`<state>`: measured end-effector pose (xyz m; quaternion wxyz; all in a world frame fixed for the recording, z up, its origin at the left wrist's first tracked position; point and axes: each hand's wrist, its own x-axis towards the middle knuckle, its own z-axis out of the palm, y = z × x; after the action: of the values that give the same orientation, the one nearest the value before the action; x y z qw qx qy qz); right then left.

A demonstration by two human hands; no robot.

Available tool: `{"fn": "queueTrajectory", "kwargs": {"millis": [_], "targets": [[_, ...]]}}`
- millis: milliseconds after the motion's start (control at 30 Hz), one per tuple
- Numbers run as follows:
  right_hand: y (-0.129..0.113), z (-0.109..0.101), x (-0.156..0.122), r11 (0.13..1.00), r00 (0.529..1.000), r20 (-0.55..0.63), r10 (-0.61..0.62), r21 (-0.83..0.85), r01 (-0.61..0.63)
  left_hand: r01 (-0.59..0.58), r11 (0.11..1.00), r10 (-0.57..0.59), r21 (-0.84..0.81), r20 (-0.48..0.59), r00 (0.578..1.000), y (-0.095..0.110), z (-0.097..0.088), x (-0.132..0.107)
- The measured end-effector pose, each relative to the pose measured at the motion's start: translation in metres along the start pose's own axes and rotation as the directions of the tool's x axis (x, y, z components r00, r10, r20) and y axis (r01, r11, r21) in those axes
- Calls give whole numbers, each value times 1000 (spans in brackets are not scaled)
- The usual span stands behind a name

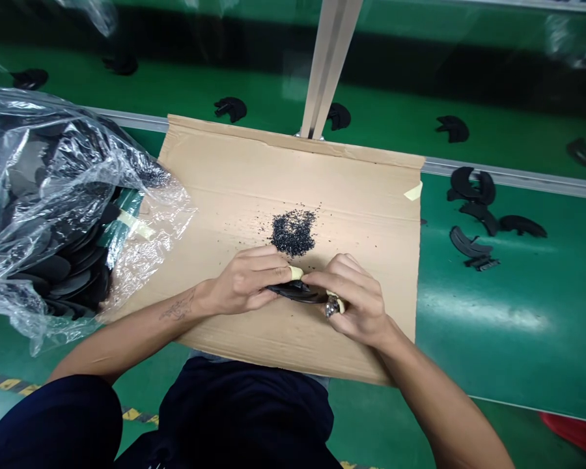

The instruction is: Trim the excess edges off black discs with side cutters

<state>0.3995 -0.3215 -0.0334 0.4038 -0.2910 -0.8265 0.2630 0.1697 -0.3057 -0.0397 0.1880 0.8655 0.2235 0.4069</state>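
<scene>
A black curved plastic part (300, 292) is held low over the cardboard sheet (234, 163). My left hand (254, 280) is closed on its left side, with a pale yellow wrap on the thumb. On the right, my right hand (354, 293) reaches its forefinger to the part's upper edge. Its other fingers curl round a small tool with a shiny, knobbly dark end (332, 306); the working end is hidden. Pale yellow material also shows at these fingers. Just beyond both hands lies a heap of small black shavings (293, 232), with loose bits scattered around it.
At left, a clear plastic bag (78, 176) full of black parts overlaps the cardboard. Several black curved parts (473, 185) lie on the green table (508, 339) at right. More parts sit on the green surface behind a metal rail, where an upright post (329, 65) stands.
</scene>
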Motion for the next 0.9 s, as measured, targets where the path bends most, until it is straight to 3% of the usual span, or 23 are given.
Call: {"fn": "queueTrajectory", "kwargs": {"millis": [167,267,433,533,700,900], "targets": [[0,0,1,999,999,-24,25,27,-24,40,990,-52,-134,-85,995,-2,9,-3],[-1,0,4,995,992,-101,81,58,-75,133,956,-178,-262,-155,972,-1,13,-3],[-6,0,8,991,982,-147,117,82,-106,285,830,-382,-479,-115,917,5,18,1],[-5,2,9,993,979,-178,96,89,-81,297,810,-396,-506,-98,913,2,21,3],[-1,3,11,995,974,-213,73,85,-56,308,857,-385,-412,-117,915,-5,21,5],[0,4,5,1000,977,-211,-8,-25,3,225,919,-293,-324,-179,939,-3,15,3]]}}
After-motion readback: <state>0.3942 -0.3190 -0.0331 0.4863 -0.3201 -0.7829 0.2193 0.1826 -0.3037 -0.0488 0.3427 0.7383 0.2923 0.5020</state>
